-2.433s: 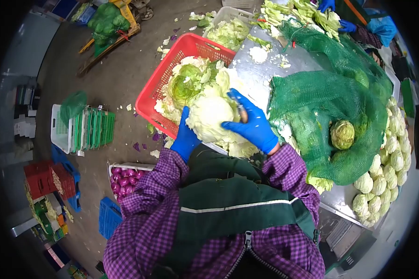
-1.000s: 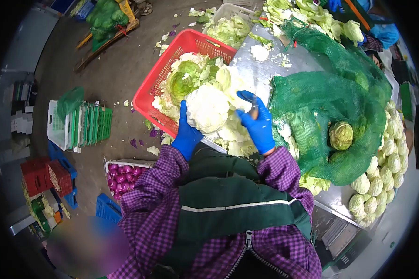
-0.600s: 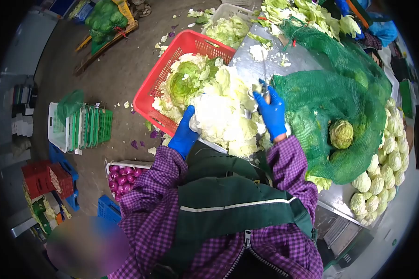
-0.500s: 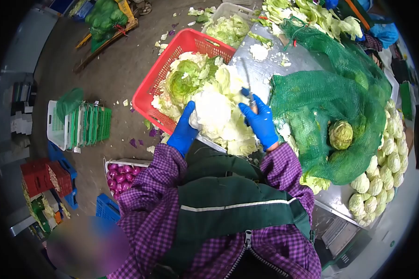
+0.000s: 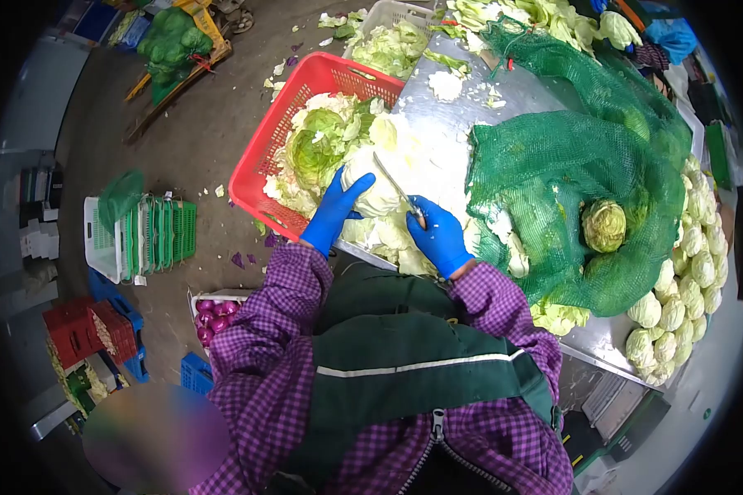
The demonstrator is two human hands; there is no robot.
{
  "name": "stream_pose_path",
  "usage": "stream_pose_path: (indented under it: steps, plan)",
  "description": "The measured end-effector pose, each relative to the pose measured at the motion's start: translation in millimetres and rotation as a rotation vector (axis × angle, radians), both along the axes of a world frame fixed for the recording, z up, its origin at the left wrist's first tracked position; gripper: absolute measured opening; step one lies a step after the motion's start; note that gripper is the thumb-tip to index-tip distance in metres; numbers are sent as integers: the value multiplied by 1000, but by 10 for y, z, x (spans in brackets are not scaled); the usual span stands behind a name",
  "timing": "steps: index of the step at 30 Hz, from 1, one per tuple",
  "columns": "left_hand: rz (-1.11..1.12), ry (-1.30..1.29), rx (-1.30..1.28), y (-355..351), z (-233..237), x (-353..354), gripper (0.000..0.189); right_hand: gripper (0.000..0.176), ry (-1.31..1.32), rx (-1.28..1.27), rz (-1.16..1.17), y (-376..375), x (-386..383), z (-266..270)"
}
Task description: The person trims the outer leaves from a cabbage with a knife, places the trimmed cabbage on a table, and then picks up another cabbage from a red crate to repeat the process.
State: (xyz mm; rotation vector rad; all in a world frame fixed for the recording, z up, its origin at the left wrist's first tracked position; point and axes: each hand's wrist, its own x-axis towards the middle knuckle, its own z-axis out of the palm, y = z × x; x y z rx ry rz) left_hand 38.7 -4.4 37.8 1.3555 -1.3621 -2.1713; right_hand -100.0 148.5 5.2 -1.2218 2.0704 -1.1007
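My left hand (image 5: 335, 209), in a blue glove, grips the near left side of a pale cabbage (image 5: 378, 196), its thumb lying over the top. In my right hand (image 5: 439, 238), also gloved in blue, is a knife (image 5: 394, 179) held by its handle. The thin blade points away and to the left, overlapping the cabbage in this view. Loose pale leaves (image 5: 404, 247) lie under and around the cabbage at the table's near edge. Left of it stands a red crate (image 5: 252, 169) with trimmed leaves and a greener leafy piece inside.
A green net sack (image 5: 537, 157) covers much of the metal table (image 5: 425, 103), with a cabbage (image 5: 604, 225) on it. Trimmed cabbages (image 5: 673, 313) are piled at the right. Red onions (image 5: 213, 318) sit in a crate at the lower left, and stacked crates (image 5: 153, 231) stand on the floor.
The knife, upright and blurred before, now slants left over the cabbage. My right hand has come lower and left, and my left thumb has moved onto the cabbage's top. The view has shifted slightly.
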Motion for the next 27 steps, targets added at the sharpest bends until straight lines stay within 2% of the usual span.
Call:
stream_pose_path:
  steps: [2, 4, 5, 7, 9, 11, 13, 15, 17, 18, 22, 23, 25, 27]
  plan:
    - [-59, -42, 3, -9, -57, -102, 81, 27, 84, 89, 20, 53, -69, 93]
    - [-108, 31, -295, 30, -358, -170, 90, 26, 153, 121, 35, 108, -194, 8]
    - [-122, 32, -293, 33, -418, -211, 90, 26, 221, 151, 63, 114, -238, 1]
    - [-155, 7, -429, 37, -535, -271, 84, 24, 175, 253, 78, 149, -253, 3]
    - [-139, 1, -364, 14, -541, -296, 80, 26, 146, 193, -20, 131, -170, -42]
    - [-134, 31, -273, -19, -503, -301, 94, 24, 144, 174, -44, 137, -87, -77]
    - [-135, 2, -283, -30, -445, -330, 93, 19, 183, 138, -98, 142, -35, -196]
    - [-141, -26, -284, -22, -472, -339, 91, 16, 229, 226, -87, 47, -93, -272]
    - [-101, 13, -310, -72, -452, -383, 87, 16, 199, 156, -74, -42, -158, -229]
    - [-104, 6, -312, -49, -383, -375, 66, 15, 201, 102, -51, -22, -165, -198]
    - [-105, 26, -235, -26, -362, -389, 67, 14, 176, 226, 27, 168, -228, -137]
    - [-143, -15, -307, -8, -380, -378, 70, 14, 171, 236, 27, 139, -266, -272]
    - [-182, -50, -396, 19, -433, -368, 72, 15, 223, 379, -121, -80, -424, -708]
    - [-254, -74, -678, 82, -571, -295, 88, 17, 253, 346, -129, -194, -495, -702]
